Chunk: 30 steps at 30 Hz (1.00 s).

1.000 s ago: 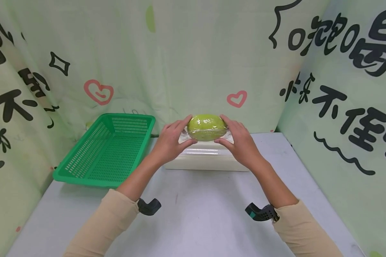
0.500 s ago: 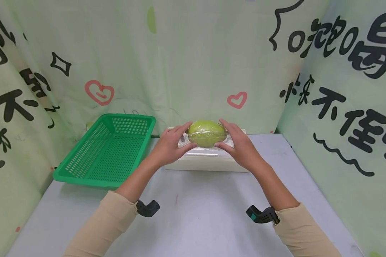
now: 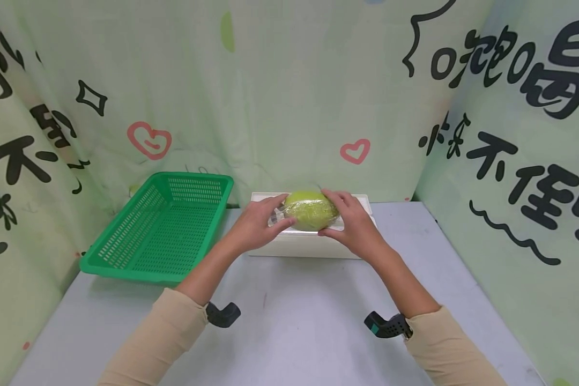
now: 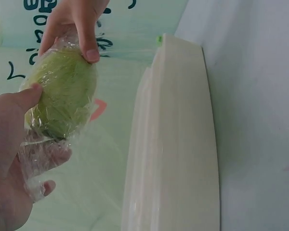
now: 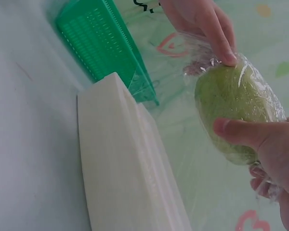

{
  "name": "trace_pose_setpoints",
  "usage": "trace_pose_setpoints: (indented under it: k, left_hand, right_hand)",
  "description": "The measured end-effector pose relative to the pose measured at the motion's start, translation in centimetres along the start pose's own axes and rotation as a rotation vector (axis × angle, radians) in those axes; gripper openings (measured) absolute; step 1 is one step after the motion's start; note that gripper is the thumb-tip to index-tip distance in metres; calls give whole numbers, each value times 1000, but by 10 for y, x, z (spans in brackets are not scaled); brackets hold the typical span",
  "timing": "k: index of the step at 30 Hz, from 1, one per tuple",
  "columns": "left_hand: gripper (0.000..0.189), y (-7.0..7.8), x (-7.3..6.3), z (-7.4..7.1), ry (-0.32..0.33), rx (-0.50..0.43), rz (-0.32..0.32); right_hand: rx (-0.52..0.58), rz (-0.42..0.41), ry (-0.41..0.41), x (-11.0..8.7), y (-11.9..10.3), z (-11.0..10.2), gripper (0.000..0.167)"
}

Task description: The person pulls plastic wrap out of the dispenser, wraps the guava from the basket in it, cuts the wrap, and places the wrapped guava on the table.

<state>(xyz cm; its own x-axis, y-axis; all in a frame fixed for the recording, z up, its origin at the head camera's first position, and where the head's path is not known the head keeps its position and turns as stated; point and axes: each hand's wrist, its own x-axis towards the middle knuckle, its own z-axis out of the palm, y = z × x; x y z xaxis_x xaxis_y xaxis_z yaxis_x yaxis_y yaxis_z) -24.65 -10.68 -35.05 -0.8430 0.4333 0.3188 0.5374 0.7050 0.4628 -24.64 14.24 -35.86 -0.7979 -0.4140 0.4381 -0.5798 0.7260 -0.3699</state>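
A green oval fruit (image 3: 311, 210) wrapped in clear cling film is held up in front of me, above a long white box (image 3: 309, 246). My left hand (image 3: 259, 222) grips its left end, thumb on the near side and fingers behind. At the other end my right hand (image 3: 349, 222) grips it the same way. In the left wrist view, loose film hangs by the fingers of my left hand (image 4: 9, 144), below the fruit (image 4: 62, 91). The right wrist view shows the thumb of my right hand (image 5: 274, 144) pressing the wrapped side, with bunched film at both ends.
A green plastic basket (image 3: 161, 276) with slotted sides stands on the white table (image 3: 289, 321) to the left of the box. A printed curtain (image 3: 270, 96) hangs behind the table and along both sides.
Both hands have lowered the wrapped fruit in the head view, closer over the white box. The right hand has shifted slightly inward, and the fruit now sits a little tilted.
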Motion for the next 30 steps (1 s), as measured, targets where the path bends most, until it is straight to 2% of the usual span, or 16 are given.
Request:
trace_pose_setpoints:
  k: [3,6,11,14,21,24,30]
  left_hand:
    - [59,-1,0,0,-4,-4,-3]
    - [69,0,0,-1,-27,29,-22]
    - [97,0,-1,2,-81,181,-33]
    - [101,0,0,5,-80,269,-5]
    - [98,-1,3,16,-15,442,42]
    - [98,-1,4,21,36,503,66]
    - [107,-3,6,35,157,563,158]
  right_hand:
    - [-8,2,-17,0,1,0,90]
    - [-6,10,-42,0,4,-1,89]
    - [34,45,-92,1,8,1,88]
    - [63,68,-122,2,10,1,87]
    - [131,119,-187,3,14,1,86]
    - [158,137,-205,3,17,2,84]
    - [191,169,-234,5,21,3,81]
